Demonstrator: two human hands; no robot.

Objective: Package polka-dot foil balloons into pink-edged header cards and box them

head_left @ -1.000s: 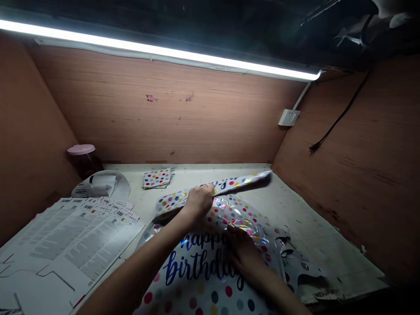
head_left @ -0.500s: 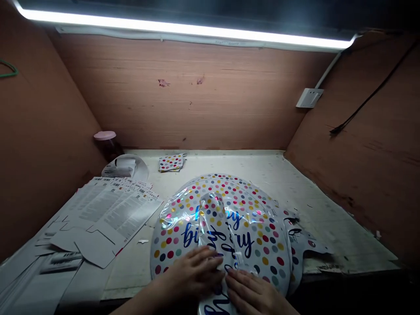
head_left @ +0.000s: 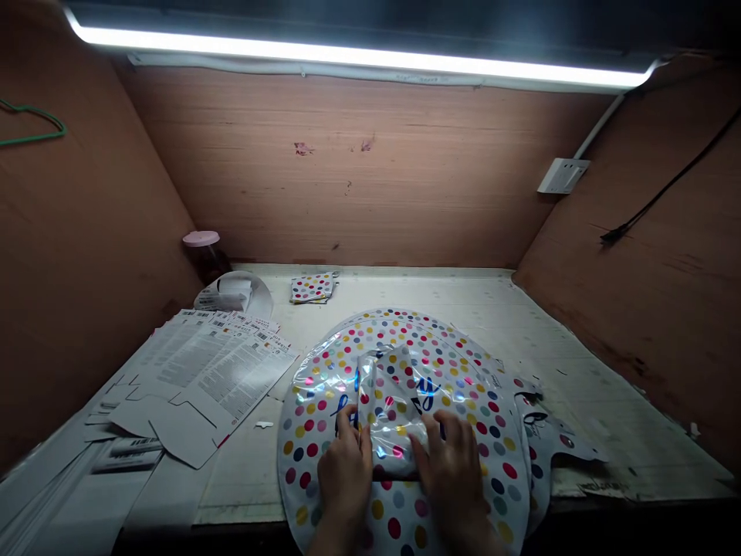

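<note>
A folded foil balloon (head_left: 389, 409), silvery with coloured dots and blue lettering, lies on top of a stack of flat round polka-dot balloons (head_left: 463, 371) at the near middle of the bench. My left hand (head_left: 346, 472) presses on the folded strip's left near end, fingers curled over its edge. My right hand (head_left: 452, 463) holds down its right near end, fingers bent onto the foil. Both hands grip the folded piece, which is doubled over towards me.
Flat printed cardboard sheets (head_left: 202, 371) spread over the left of the bench (head_left: 579, 363). A small folded dotted balloon (head_left: 312, 287) lies at the back, beside a roll of labels (head_left: 235, 293) and a pink-lidded jar (head_left: 201, 251). Wooden walls enclose three sides; a socket (head_left: 563, 175) sits back right.
The long folded balloon has been laid down on the stack and folded shorter towards me. Both hands moved from its near end up onto the fold.
</note>
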